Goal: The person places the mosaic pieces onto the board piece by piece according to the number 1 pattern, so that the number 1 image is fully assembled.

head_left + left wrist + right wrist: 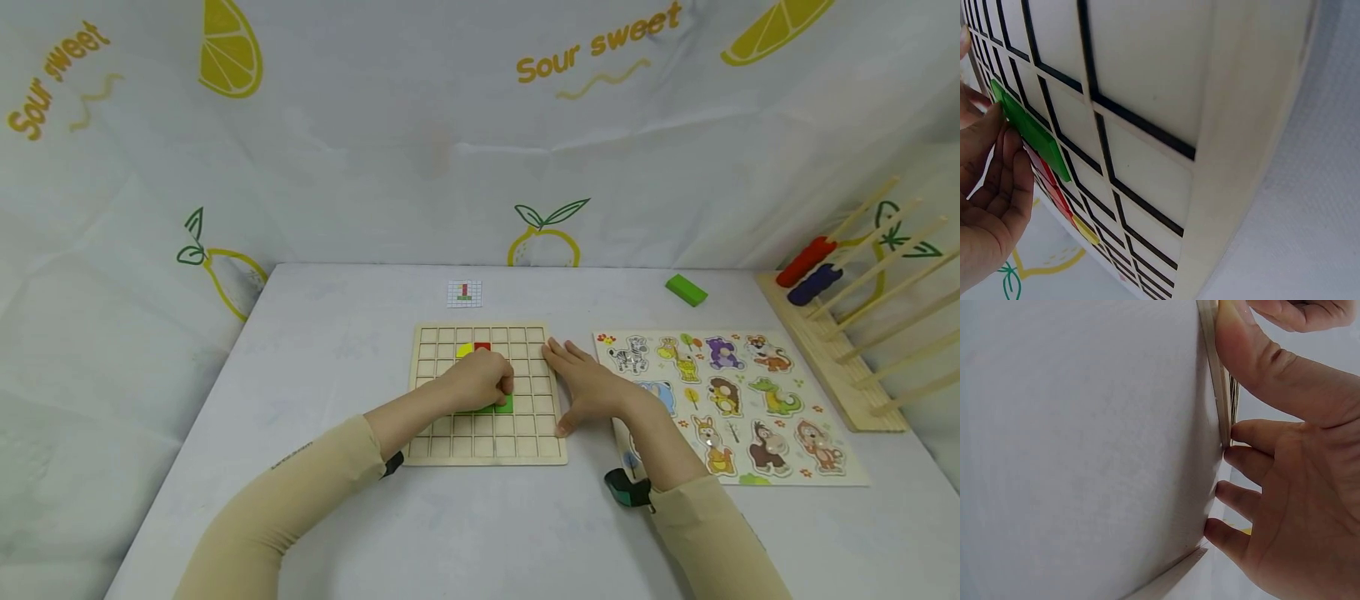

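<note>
A wooden grid board (532,450) lies on the table with coloured tiles set in its squares. My left hand (476,382) reaches over its middle, with thumb and curled forefinger at the end of a row of green tiles (1035,134). Red tiles (1057,197) run away from that row, and a yellow tile (464,351) sits beside the red at the far end. Part of the tile pattern is hidden under the left hand. My right hand (592,387) rests along the board's right edge, fingers spread and thumb touching the rim.
Behind the board lies a small card (464,293) with a gridded picture. An animal puzzle (847,477) is on the right, partly under my right forearm. Beyond it stand a green block (686,290) and a peg rack (870,417) bearing red and blue pieces.
</note>
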The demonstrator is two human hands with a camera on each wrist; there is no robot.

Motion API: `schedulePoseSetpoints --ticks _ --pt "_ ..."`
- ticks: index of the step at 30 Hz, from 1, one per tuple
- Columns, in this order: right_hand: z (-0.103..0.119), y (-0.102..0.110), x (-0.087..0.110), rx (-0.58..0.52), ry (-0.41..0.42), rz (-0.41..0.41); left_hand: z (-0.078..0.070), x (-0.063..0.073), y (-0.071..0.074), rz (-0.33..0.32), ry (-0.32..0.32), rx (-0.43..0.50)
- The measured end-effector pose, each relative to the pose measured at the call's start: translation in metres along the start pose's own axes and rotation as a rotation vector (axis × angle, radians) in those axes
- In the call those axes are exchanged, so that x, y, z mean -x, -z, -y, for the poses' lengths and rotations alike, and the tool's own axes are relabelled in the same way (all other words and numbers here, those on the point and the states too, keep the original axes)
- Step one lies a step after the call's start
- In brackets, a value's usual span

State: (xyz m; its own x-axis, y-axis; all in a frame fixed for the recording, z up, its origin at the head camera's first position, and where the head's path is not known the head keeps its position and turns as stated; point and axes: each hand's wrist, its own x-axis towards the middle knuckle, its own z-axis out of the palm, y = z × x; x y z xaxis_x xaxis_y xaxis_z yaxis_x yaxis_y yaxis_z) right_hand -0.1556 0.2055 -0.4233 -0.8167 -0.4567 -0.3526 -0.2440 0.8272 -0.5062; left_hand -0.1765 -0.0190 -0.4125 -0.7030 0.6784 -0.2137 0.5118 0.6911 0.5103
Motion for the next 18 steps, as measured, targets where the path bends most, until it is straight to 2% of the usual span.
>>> schedulePoseSetpoints --ticks 11,15,18 --pt "0.0 0.0 -0.002 0.004 0.009 0.001 0.0 0.0 -0.001 -0.005 0.018 0.001" --pt "-0.001 0.001 -0.003 0.002 0.006 0.003 0.0 0.005 0.001 -0.059 0.028 -0.021" --pt "-0.001 0.001 -0.002 0.007 0.001 0.002 0.001 0.012 0.005 -0.128 0.041 -0.051"
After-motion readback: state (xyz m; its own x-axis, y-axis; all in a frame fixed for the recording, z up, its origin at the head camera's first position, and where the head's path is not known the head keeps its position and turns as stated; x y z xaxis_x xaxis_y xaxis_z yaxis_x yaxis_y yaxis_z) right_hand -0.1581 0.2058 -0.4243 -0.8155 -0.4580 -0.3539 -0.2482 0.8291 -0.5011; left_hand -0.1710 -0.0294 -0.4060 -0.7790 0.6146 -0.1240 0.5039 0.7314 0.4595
